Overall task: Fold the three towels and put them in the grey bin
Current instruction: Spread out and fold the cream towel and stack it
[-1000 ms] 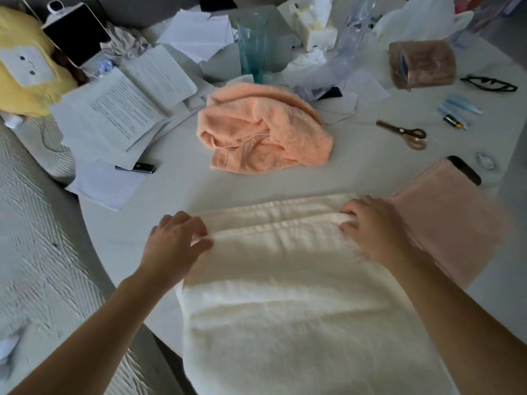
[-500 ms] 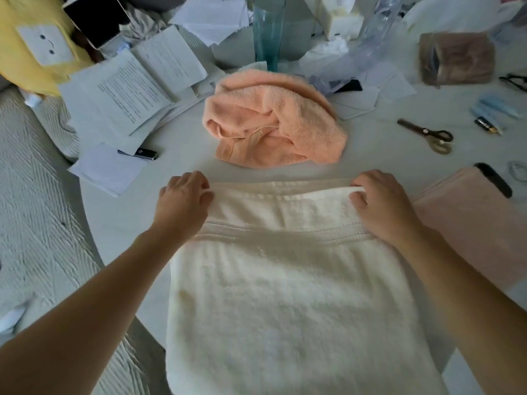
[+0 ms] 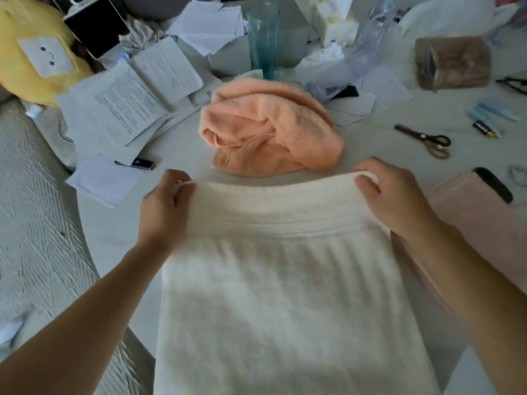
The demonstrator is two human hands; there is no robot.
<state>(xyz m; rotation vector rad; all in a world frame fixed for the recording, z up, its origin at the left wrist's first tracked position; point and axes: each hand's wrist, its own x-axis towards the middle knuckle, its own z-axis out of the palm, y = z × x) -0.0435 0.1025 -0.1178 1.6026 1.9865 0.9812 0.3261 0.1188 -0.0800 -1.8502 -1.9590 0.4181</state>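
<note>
**Hands pinch the far corners of the cream towel**

Fingers of the left hand [image 3: 162,212] curl round the far left corner of the cream towel [image 3: 285,280], thumb on top, so that grip is clenched on cloth. The right hand [image 3: 393,195] does the same at the far right corner, its fingers wrapped over the rolled edge. Between the two hands the far edge is lifted slightly and sags in the middle. The rest of the cream towel runs down the centre of the frame toward the bottom edge, lying over the white desk [image 3: 119,229], with a woven band crossing it just below the hands.

Just above that raised edge, at centre frame, an orange towel [image 3: 271,129] sits crumpled in a heap. At the right edge a pink towel [image 3: 479,223] lies flat, partly under the right forearm, with a black comb [image 3: 492,185] on its far corner.

Farther out, scissors [image 3: 427,139] lie at upper right. A tall blue-green glass [image 3: 262,38] stands at top centre, and loose papers [image 3: 128,101] spread across the upper left. A yellow cushion [image 3: 25,52] fills the top left corner.
</note>
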